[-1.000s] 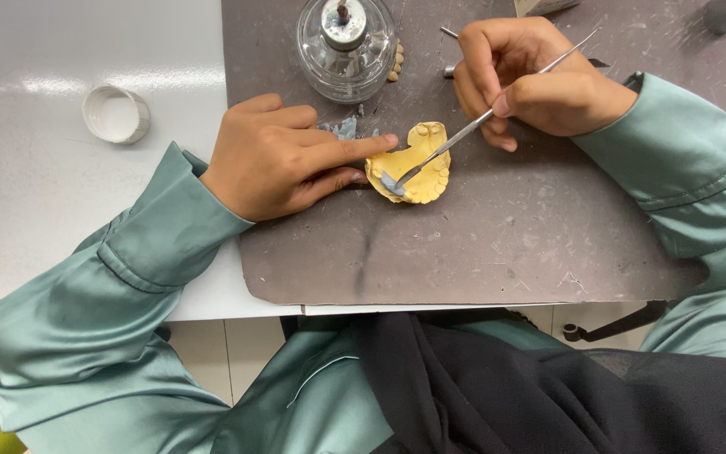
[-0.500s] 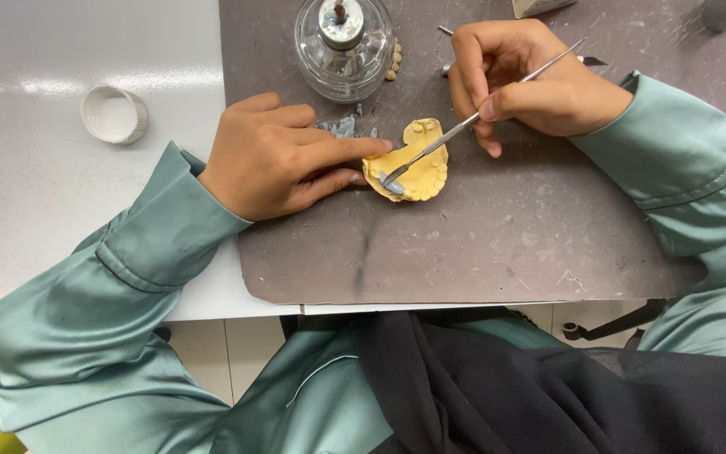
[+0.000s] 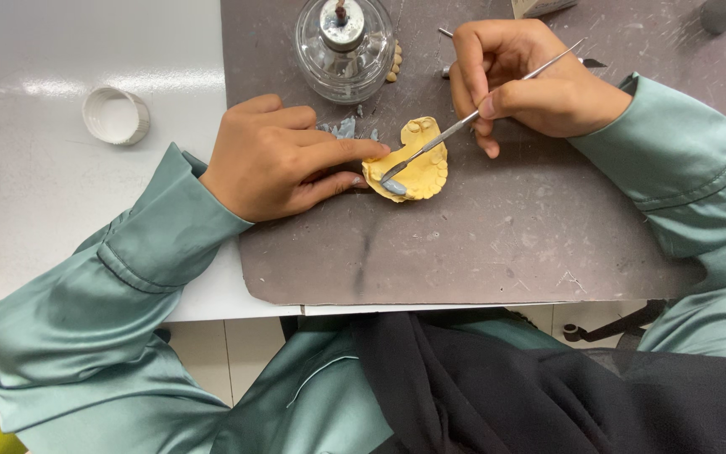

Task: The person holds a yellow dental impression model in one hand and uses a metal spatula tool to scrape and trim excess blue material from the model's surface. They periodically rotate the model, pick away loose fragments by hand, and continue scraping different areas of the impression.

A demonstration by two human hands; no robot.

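While left hand [image 3: 283,160] steadies yellow cast [image 3: 420,172], right hand [image 3: 531,80] holds spatula [image 3: 464,122].

You have one package in view: a small box [image 3: 538,7], pale cream with a light corner, cut off by the top edge, just right of the glass burner [image 3: 344,46].

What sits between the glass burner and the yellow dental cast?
Head view: small grey-blue wax scraps lie on the brown mat between the glass burner and the yellow dental cast; otherwise bare mat.
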